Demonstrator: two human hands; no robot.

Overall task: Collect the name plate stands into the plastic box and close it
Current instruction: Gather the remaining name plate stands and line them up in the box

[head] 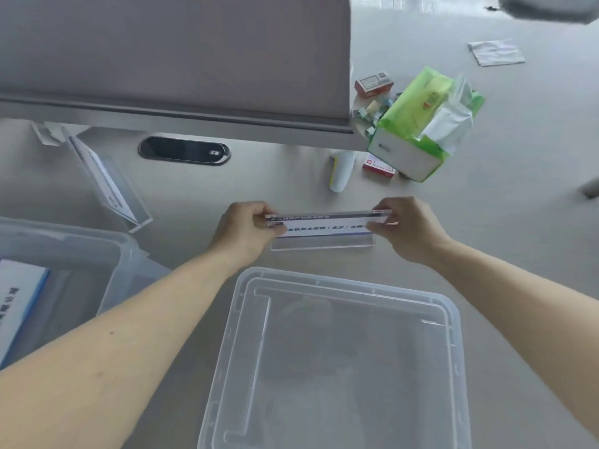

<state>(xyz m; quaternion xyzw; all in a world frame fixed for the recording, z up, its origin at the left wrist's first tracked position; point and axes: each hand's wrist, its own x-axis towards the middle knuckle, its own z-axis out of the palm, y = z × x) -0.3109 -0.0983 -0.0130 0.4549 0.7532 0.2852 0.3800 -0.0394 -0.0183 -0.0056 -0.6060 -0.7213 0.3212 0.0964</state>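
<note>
The grey desk [486, 222] spread wide and mostly bare in the middle, closed off along its far side by a padded partition [175, 53] whose lower rail overhung a black cable port [184, 151]. At the near centre lay the clear plastic box lid [337, 361], flat on the desk, its raised rim facing up. The plastic box [68, 251] itself stood at the left edge of view, open, with at least one printed name plate already inside, though how many could not be told.

Just beyond the lid, the name plate stand [322, 229] sat at or barely off the desk. The left hand [246, 233] was pinched on its left end and the right hand [408, 230] on its right end, fingers closed over the top edge. It looked to be rigid clear acrylic: light, stiff, smooth enough to slip, and likely to scratch or chip at the corners. Holding it by the two short ends seemed sound, since that kept fingers off the printed face.

A second name plate stand [107, 183] lay tilted on the far left, near the box's far corner. The path leftward to the box appeared open, apart from the lid's rim and the box wall to lift over.

On the far right sat a green tissue pack [421, 124], a white thermometer-like device [342, 171] and two small red cartons [377, 165], well apart from that path.
</note>
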